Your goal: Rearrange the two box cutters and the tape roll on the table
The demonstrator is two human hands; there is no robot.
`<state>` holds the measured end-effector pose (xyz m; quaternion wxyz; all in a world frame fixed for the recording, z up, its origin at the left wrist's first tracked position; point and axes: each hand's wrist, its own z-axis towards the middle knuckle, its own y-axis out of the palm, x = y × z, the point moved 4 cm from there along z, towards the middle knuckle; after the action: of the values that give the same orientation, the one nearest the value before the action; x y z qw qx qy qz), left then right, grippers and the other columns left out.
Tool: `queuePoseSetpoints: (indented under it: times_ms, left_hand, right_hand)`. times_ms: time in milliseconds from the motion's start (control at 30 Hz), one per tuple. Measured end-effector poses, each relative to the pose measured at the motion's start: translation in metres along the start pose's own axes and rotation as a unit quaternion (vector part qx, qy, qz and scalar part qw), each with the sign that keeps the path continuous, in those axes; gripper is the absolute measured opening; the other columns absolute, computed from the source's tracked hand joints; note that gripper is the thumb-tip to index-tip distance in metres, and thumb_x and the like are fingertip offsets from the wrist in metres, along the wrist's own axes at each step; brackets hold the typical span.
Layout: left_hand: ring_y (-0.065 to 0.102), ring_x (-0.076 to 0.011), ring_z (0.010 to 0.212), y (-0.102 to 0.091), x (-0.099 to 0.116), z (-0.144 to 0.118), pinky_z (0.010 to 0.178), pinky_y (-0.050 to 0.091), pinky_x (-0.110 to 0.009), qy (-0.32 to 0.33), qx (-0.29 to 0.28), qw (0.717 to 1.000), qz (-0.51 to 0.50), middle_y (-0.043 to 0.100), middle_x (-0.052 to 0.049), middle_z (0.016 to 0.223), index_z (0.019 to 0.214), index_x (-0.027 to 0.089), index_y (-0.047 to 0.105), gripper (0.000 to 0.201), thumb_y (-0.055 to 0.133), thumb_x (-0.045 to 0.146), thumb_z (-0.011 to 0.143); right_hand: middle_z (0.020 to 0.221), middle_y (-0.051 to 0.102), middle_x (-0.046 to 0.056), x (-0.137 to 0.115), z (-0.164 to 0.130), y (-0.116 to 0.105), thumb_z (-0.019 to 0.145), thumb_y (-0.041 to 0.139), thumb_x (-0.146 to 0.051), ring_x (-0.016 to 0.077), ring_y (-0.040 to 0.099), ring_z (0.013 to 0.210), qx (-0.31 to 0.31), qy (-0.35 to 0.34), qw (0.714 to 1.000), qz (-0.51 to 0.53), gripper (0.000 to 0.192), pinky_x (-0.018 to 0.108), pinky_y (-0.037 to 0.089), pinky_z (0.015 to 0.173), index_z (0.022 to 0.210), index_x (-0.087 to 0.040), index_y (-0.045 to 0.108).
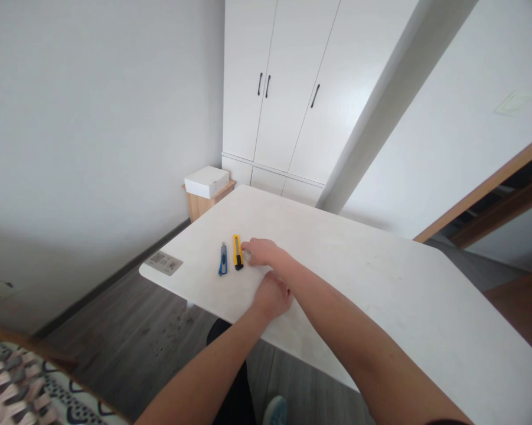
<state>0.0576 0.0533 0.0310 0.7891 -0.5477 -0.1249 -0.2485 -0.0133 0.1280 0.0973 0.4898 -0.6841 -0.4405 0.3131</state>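
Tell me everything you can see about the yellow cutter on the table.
The yellow cutter has a slim body, plastic by its look, with a grey strip along its middle and a black near end. It lies flat on the white table, between the blue cutter and the right hand, which is close by; contact is unclear.

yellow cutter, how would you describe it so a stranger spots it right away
On the white table, find the corner with the grey label. Going from there toward the right hand, you pass a blue cutter, then reach the yellow cutter. Its bright yellow body and black end set it apart from its blue neighbour.
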Motion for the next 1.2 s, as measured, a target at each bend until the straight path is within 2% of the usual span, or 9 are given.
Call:
queuePoseSetpoints:
  times_ms: [167, 300, 367, 467, 567, 700, 900, 1033, 1200]
  left_hand:
    - [0.061, -0.0347, 0.111, 0.001, 0.000, -0.001, 0.101, 0.044, -0.049, 0.011, 0.017, 0.999, 0.043, 0.070, -0.018, 0.113, 0.115, 0.009, 0.065, 0.035, 0.042, 0.015, 0.089]
    - [0.065, -0.0302, 0.098, -0.005, 0.002, -0.001, 0.095, 0.048, -0.046, 0.006, 0.015, 0.999, 0.032, 0.073, -0.013, 0.097, 0.095, 0.014, 0.071, 0.026, 0.046, 0.015, 0.087]
    - [0.065, -0.0271, 0.100, -0.008, 0.003, -0.001, 0.097, 0.048, -0.043, 0.009, 0.013, 1.000, 0.025, 0.073, -0.012, 0.100, 0.087, 0.016, 0.072, 0.024, 0.049, 0.016, 0.087]
    - [0.062, -0.0247, 0.112, -0.012, 0.003, -0.001, 0.104, 0.045, -0.041, 0.009, 0.017, 1.000, 0.022, 0.070, -0.012, 0.117, 0.089, 0.018, 0.075, 0.024, 0.051, 0.016, 0.087]
    - [0.062, -0.0233, 0.114, -0.012, 0.003, -0.001, 0.105, 0.045, -0.040, 0.011, 0.017, 0.999, 0.030, 0.070, -0.012, 0.118, 0.090, 0.020, 0.076, 0.026, 0.051, 0.017, 0.088]
    - [0.064, -0.0231, 0.113, -0.011, 0.003, -0.001, 0.105, 0.047, -0.041, 0.020, 0.019, 0.998, 0.048, 0.071, -0.011, 0.116, 0.090, 0.021, 0.076, 0.027, 0.049, 0.019, 0.091]
    - [0.064, -0.0239, 0.114, -0.014, 0.006, -0.002, 0.105, 0.047, -0.040, 0.024, 0.018, 0.998, 0.060, 0.071, -0.011, 0.117, 0.097, 0.020, 0.076, 0.029, 0.048, 0.021, 0.091]
    - [0.065, -0.0239, 0.114, -0.015, 0.007, -0.002, 0.105, 0.048, -0.040, 0.022, 0.020, 0.998, 0.059, 0.071, -0.012, 0.118, 0.098, 0.019, 0.077, 0.030, 0.048, 0.021, 0.091]
    - [0.065, -0.0230, 0.113, -0.014, 0.005, -0.002, 0.104, 0.049, -0.040, 0.021, 0.023, 0.998, 0.056, 0.072, -0.010, 0.116, 0.097, 0.021, 0.077, 0.030, 0.047, 0.022, 0.091]
  right_hand:
    - [0.124, 0.061, 0.012, -0.005, 0.006, 0.003, 0.080, 0.069, -0.030, 0.0299, 0.064, 0.106, 0.000, 0.005, 1.000, -0.003, 0.048, 0.035, 0.052, 0.076, 0.126, -0.029, 0.058]
    - [0.124, 0.061, 0.013, 0.010, -0.008, -0.003, 0.082, 0.066, -0.028, 0.0286, 0.065, 0.104, 0.005, 0.035, 0.999, -0.012, 0.045, 0.034, 0.052, 0.074, 0.126, -0.028, 0.058]
    - [0.122, 0.062, 0.013, 0.032, -0.033, -0.007, 0.083, 0.063, -0.026, 0.0277, 0.065, 0.102, 0.019, 0.071, 0.997, -0.028, 0.042, 0.032, 0.051, 0.073, 0.125, -0.027, 0.059]
    - [0.118, 0.063, 0.013, 0.076, -0.090, -0.003, 0.085, 0.058, -0.021, 0.0264, 0.067, 0.098, 0.034, 0.142, 0.988, -0.043, 0.039, 0.031, 0.049, 0.071, 0.124, -0.025, 0.059]
    - [0.116, 0.063, 0.012, 0.109, -0.154, 0.021, 0.083, 0.059, -0.020, 0.0259, 0.067, 0.095, 0.002, 0.193, 0.981, -0.030, 0.039, 0.030, 0.048, 0.070, 0.122, -0.027, 0.060]
    - [0.117, 0.062, 0.009, 0.119, -0.208, 0.059, 0.081, 0.061, -0.020, 0.0249, 0.066, 0.094, -0.034, 0.200, 0.979, 0.003, 0.043, 0.029, 0.046, 0.068, 0.123, -0.030, 0.060]
    - [0.119, 0.060, 0.009, 0.110, -0.217, 0.080, 0.081, 0.058, -0.018, 0.0252, 0.066, 0.092, -0.044, 0.182, 0.982, 0.010, 0.044, 0.030, 0.046, 0.065, 0.123, -0.031, 0.058]
    - [0.119, 0.059, 0.010, 0.111, -0.215, 0.080, 0.079, 0.062, -0.019, 0.0254, 0.066, 0.093, -0.051, 0.183, 0.982, 0.015, 0.046, 0.030, 0.047, 0.066, 0.124, -0.030, 0.056]
    - [0.126, 0.057, 0.011, 0.114, -0.218, 0.074, 0.076, 0.072, -0.034, 0.0268, 0.066, 0.096, -0.053, 0.213, 0.975, 0.043, 0.059, 0.031, 0.048, 0.066, 0.131, -0.029, 0.052]
